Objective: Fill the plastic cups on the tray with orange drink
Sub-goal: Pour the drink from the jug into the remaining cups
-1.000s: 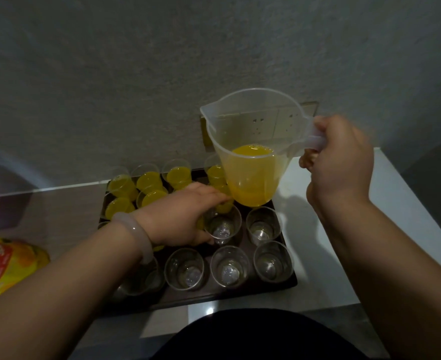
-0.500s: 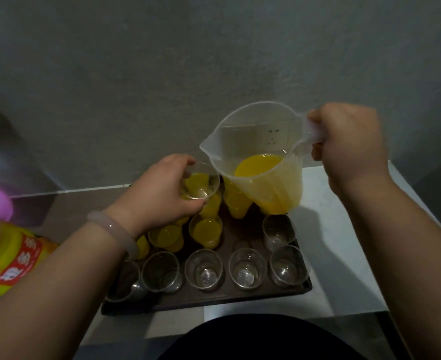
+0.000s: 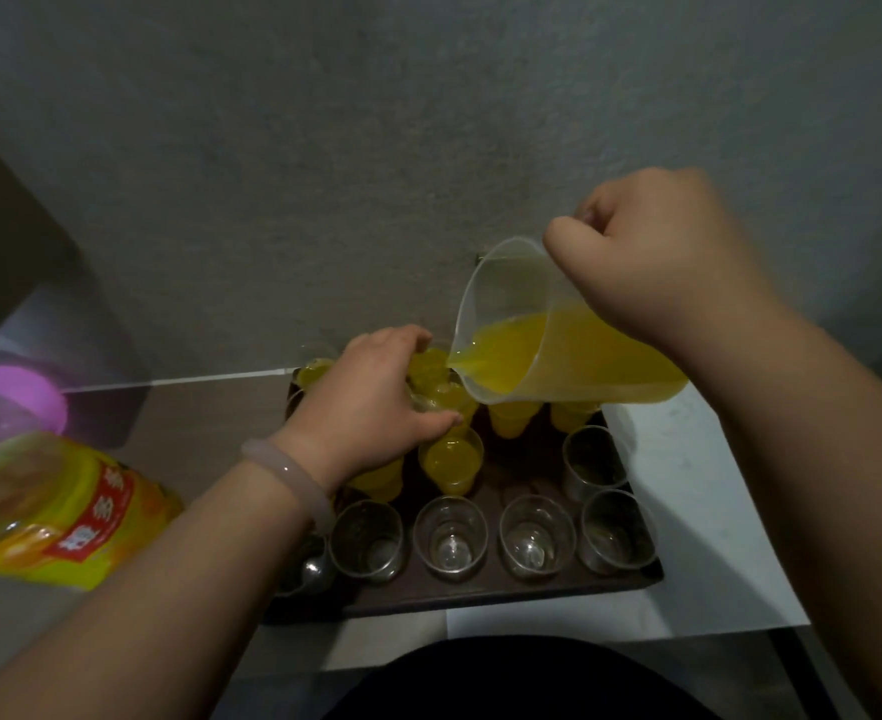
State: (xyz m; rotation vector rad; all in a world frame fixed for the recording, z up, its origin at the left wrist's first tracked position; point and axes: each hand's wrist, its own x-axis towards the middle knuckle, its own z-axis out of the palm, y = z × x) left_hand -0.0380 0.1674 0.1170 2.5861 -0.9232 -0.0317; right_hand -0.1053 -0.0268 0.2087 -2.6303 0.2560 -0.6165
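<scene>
my left hand [image 3: 371, 402] curls its fingers around a cup [image 3: 431, 368] held above the tray [image 3: 480, 597]. my right hand [image 3: 652, 267] grips the tilted jug [image 3: 506, 298], with the orange drink [image 3: 558, 356] at its spout.

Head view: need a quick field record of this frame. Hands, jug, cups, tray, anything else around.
left hand: grips a cup among the filled ones
right hand: holds the jug
jug: clear, tilted, spout at the held cup, orange drink reaching the lip
tray: dark, on a white table
filled cups: behind the front row
empty cups: four in front row, one more at right behind them
bottle: yellow label, left of tray
</scene>
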